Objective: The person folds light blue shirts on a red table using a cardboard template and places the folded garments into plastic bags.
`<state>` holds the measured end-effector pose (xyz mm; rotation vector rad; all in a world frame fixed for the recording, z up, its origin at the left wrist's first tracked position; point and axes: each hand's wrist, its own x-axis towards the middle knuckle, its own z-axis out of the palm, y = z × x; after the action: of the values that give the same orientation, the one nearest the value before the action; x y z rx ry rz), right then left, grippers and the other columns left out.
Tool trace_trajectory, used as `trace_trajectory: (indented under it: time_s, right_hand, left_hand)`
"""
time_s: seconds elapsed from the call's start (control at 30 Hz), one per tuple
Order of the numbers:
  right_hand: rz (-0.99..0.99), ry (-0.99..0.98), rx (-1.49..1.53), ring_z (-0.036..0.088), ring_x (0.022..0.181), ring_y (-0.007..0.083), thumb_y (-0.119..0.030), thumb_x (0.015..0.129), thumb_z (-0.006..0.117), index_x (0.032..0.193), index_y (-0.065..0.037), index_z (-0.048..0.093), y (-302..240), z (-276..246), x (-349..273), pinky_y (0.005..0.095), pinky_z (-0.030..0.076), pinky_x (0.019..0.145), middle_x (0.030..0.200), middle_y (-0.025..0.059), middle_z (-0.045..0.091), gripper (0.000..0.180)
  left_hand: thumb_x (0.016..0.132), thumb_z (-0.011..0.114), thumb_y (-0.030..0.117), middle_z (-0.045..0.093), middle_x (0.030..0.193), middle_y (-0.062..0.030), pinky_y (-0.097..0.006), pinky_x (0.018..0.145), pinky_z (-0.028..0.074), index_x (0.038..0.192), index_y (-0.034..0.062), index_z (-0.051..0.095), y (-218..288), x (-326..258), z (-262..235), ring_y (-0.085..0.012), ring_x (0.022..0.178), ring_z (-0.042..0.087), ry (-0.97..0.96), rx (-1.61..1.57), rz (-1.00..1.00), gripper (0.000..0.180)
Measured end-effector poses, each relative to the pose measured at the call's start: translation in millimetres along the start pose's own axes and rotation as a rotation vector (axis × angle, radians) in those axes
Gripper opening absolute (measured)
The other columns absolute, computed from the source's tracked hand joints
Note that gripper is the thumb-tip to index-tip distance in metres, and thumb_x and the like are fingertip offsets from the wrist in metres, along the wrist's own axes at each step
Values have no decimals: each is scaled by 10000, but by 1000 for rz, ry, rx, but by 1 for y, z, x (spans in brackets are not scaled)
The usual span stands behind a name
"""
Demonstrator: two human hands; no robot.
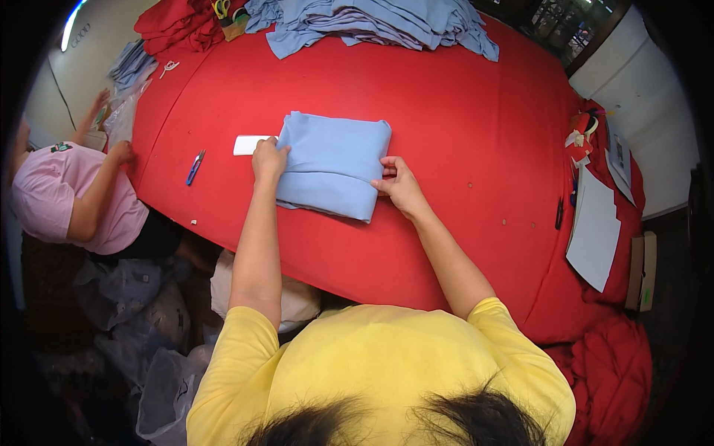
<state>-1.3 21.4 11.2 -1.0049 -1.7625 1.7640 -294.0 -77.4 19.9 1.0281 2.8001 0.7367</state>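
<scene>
Blue folded cloth pinched by left hand, right hand.

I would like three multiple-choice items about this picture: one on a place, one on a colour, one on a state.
1. Where does the small blue clipper lie?
A. on the folded cloth
B. on the red table, left of the left hand
C. on the white sheets at the right

2. What colour is the folded cloth under the hands?
A. light blue
B. yellow
C. pink

3. How is the right hand?
A. lifted off the table
B. holding the clipper
C. pinching the cloth's right edge

Answers:
1 B, the clipper rests on the table, left of the left hand.
2 A, the folded cloth is light blue.
3 C, the right hand has its fingers on the cloth's right edge.
</scene>
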Motion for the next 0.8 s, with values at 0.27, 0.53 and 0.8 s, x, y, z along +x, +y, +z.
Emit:
trace_trajectory:
  time_s: [0.27,0.53,0.8]
  right_hand:
    - [-133,84,-358,611,854,139,-2,814,680,1081,43,541,-35,-7,-30,278,540,774,1030,97,544,304]
    - [72,-158,211,602,824,99,-3,853,640,1026,8,549,1,-34,-16,258,564,780,1009,70,533,196]
    - [-569,179,-619,576,732,239,-32,804,673,834,-4,540,-15,-26,-25,363,489,639,844,105,525,140]
  left_hand:
    - [798,723,284,679,926,-221,-421,778,505,996,-45,651,1,-24,-10,-349,881,658,-27,-282,-157,391]
    - [798,735,314,678,1013,-223,-382,832,504,1105,-86,623,-6,-32,4,-297,940,662,-17,-478,-171,517]
    - [825,707,302,668,1057,-241,-381,862,502,1151,-87,616,-6,-22,-3,-302,981,658,-130,-456,-195,515]
